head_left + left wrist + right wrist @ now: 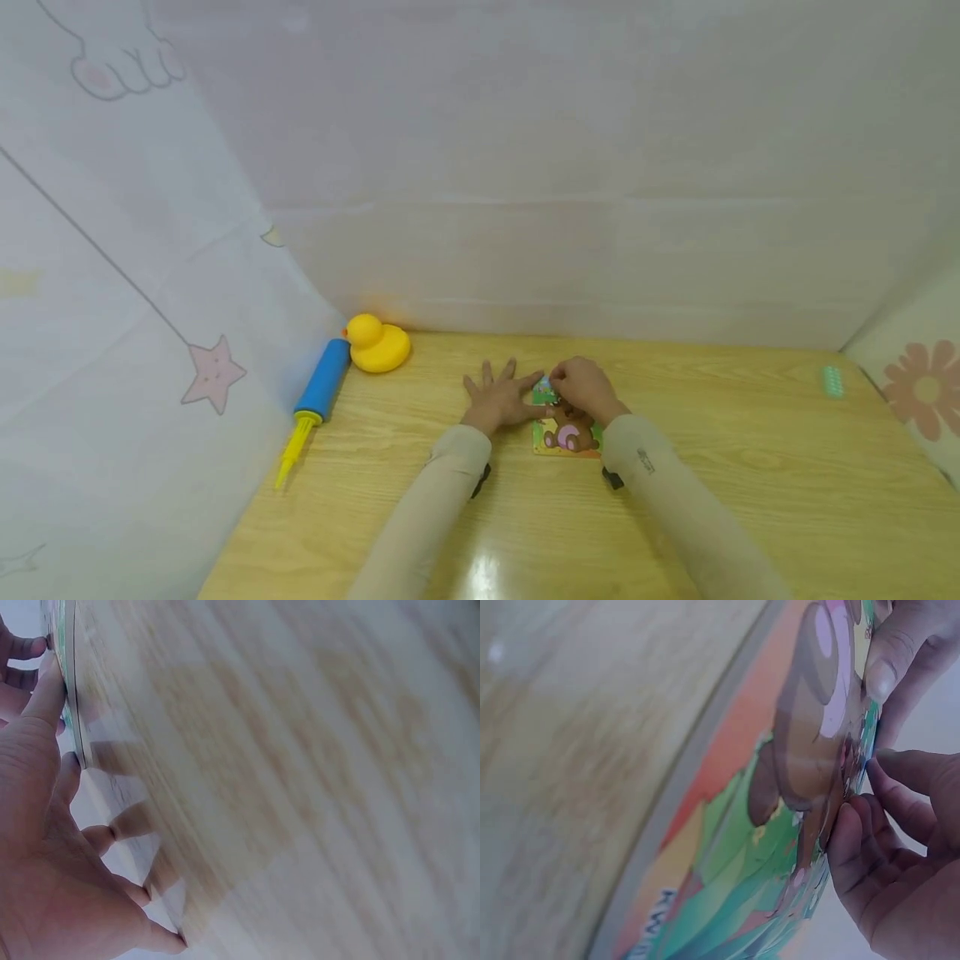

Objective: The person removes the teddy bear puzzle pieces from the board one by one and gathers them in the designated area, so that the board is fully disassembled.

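Observation:
A flat picture puzzle (567,439) with a brown bear on a green and orange scene lies on the wooden table. Fingers spread wide, my left hand (501,403) rests on the table at the puzzle's left side. Its thumb (883,681) presses on the board's surface. Over the upper part of the puzzle, my right hand (587,387) has its fingers curled, thumb and forefinger together at a puzzle piece. Most of that piece is hidden behind the fingers. In the right wrist view, the bent fingers (847,840) touch the puzzle's surface.
A yellow rubber duck (380,347) sits at the table's back left. Beside it lies a blue hand pump (324,379) with a yellow nozzle. A small green ridged item (833,382) is at the far right. Fabric walls (525,167) enclose the table's back and sides.

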